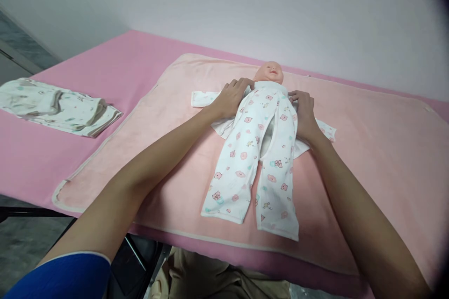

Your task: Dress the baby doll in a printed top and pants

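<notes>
Printed pants [250, 126] lay lengthwise on top of the doll [271, 73], waistband [270, 86] just below its head, long axis running away from the head. Left hand [236, 96] rested at the waistband's end on the left of the doll, nearer the head; right hand [302, 108] at the opposite end. Both hands' fingers bent inward; whether either pinched cloth, could not tell.

Single head-worn view from close above, facing forward and down across the pink table [122, 65].
</notes>
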A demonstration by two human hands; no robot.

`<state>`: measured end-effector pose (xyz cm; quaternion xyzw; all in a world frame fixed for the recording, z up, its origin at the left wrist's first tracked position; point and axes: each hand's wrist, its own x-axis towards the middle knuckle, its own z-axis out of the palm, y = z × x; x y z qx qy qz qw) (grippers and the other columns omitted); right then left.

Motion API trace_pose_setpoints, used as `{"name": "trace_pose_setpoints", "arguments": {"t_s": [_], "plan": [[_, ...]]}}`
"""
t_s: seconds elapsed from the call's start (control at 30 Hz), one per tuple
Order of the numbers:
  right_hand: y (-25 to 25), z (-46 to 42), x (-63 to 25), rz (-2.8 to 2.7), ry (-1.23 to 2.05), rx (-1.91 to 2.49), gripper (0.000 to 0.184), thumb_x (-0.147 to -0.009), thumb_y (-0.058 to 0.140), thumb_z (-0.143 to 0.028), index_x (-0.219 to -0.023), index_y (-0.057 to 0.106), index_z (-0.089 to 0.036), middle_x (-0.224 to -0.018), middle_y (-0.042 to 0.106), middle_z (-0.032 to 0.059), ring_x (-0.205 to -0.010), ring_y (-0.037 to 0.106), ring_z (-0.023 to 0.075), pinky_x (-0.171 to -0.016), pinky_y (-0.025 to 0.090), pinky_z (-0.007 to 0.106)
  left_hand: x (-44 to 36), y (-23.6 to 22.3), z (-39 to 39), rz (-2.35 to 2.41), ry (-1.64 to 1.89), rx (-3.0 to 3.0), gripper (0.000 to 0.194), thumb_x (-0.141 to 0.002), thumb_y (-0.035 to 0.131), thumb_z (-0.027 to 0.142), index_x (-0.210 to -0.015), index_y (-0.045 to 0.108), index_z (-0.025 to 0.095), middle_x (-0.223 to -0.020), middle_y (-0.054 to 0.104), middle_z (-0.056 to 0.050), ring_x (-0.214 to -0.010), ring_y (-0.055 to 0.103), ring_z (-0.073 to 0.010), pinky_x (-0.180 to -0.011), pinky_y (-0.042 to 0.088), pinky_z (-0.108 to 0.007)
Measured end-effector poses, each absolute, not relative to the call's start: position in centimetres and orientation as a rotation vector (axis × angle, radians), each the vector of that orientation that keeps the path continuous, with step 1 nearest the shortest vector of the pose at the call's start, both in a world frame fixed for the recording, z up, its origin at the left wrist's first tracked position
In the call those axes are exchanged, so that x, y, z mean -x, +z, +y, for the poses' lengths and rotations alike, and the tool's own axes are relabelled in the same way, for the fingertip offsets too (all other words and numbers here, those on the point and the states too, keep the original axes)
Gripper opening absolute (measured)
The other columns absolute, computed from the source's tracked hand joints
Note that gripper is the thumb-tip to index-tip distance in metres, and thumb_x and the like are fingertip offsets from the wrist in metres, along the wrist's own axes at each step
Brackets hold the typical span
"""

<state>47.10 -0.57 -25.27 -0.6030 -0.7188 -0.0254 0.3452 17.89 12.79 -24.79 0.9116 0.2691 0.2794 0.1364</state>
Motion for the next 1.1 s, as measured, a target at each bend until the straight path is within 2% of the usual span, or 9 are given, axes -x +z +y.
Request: {"name": "trace_pose_setpoints", "arguments": {"t_s": [0.2,0.4,0.53,0.67,0.73,0.87,0.97,1.03,1.1], "plan": [[-25.5,-0.7,-46.3,-1.772,-0.111,1.575,0.032,-0.101,0.065,-0.054,-0.122,0.053,-0.032,-0.144,0.063,0.0096,-0.136,0.055,0.0347,-0.119,0.047,0.059,-18.0,-24.8,12.3,0.785,0.860,-2.627,0.070,-0.088,0.076,0.063,-0.147,0.054,0.032,-0.149,0.062,-0.015,-0.124,0.058,-0.0418,-0.109,0.045,-0.059],[-26.4,-0.3,-46.3,-1.763,-0.168,1.543,0.022,-0.101,0.059,-0.040,-0.119,0.054,-0.030,-0.143,0.063,0.0123,-0.137,0.056,0.0346,-0.116,0.049,0.059,-18.1,-25.1,12.8,0.798,0.910,-2.594,0.054,-0.099,0.066,0.063,-0.142,0.059,0.030,-0.148,0.064,-0.015,-0.122,0.060,-0.0394,-0.106,0.047,-0.056],[-25.8,-1.2,-45.9,-1.759,-0.117,1.568,0.028,-0.100,0.059,-0.044,-0.123,0.055,-0.028,-0.149,0.064,0.0130,-0.140,0.056,0.0344,-0.119,0.048,0.059,-17.6,-24.4,11.9,0.838,0.895,-2.594,0.051,-0.101,0.063,0.062,-0.139,0.061,0.029,-0.153,0.063,-0.016,-0.128,0.060,-0.0391,-0.111,0.046,-0.057],[-25.0,-7.3,-46.6,-1.812,-0.068,1.650,0.050,-0.098,0.067,-0.055,-0.139,0.058,-0.027,-0.159,0.060,0.0165,-0.144,0.056,0.0412,-0.121,0.046,0.065,-12.8,-24.4,8.7,0.952,0.904,-2.667,0.052,-0.105,0.053,0.066,-0.141,0.061,0.030,-0.165,0.055,-0.016,-0.146,0.048,-0.0430,-0.117,0.041,-0.065],[-25.1,-11.5,-48.0,-1.777,-0.102,1.758,0.052,-0.095,0.073,-0.059,-0.135,0.062,-0.027,-0.144,0.067,0.0171,-0.132,0.062,0.0440,-0.114,0.050,0.067,-9.4,-25.0,6.8,1.092,0.935,-2.661,0.056,-0.101,0.055,0.074,-0.135,0.063,0.029,-0.153,0.062,-0.018,-0.139,0.052,-0.0435,-0.115,0.042,-0.067],[-26.2,-16.3,-50.9,-1.482,-0.042,2.126,0.049,-0.091,0.073,-0.073,-0.107,0.060,-0.028,-0.111,0.071,0.0139,-0.096,0.069,0.0396,-0.090,0.057,0.064,-5.6,-26.1,4.7,1.465,0.877,-2.539,0.063,-0.093,0.061,0.080,-0.119,0.063,0.022,-0.120,0.069,-0.020,-0.115,0.060,-0.0433,-0.104,0.048,-0.066],[-26.6,-15.3,-51.4,-1.369,0.086,2.366,0.054,-0.090,0.068,-0.079,-0.097,0.056,-0.026,-0.106,0.073,0.0143,-0.088,0.069,0.0370,-0.086,0.055,0.059,-6.4,-25.4,5.1,1.649,0.590,-2.430,0.051,-0.096,0.060,0.068,-0.109,0.063,0.018,-0.099,0.070,-0.017,-0.103,0.066,-0.0407,-0.104,0.047,-0.064],[-26.1,-13.8,-51.1,-1.393,0.169,2.433,0.048,-0.093,0.065,-0.072,-0.090,0.055,-0.025,-0.111,0.076,0.0159,-0.094,0.070,0.0353,-0.088,0.054,0.052,-7.5,-24.2,6.0,1.672,0.395,-2.345,0.035,-0.099,0.060,0.054,-0.097,0.063,0.019,-0.083,0.068,-0.012,-0.092,0.068,-0.0358,-0.099,0.049,-0.056],[-25.0,-12.6,-50.9,-1.448,0.282,2.443,0.041,-0.093,0.065,-0.060,-0.078,0.052,-0.025,-0.112,0.078,0.0144,-0.095,0.069,0.0318,-0.086,0.051,0.045,-8.2,-22.5,6.8,1.629,0.285,-2.254,0.027,-0.096,0.066,0.044,-0.083,0.060,0.021,-0.071,0.062,-0.008,-0.080,0.067,-0.0311,-0.087,0.050,-0.048]]}}
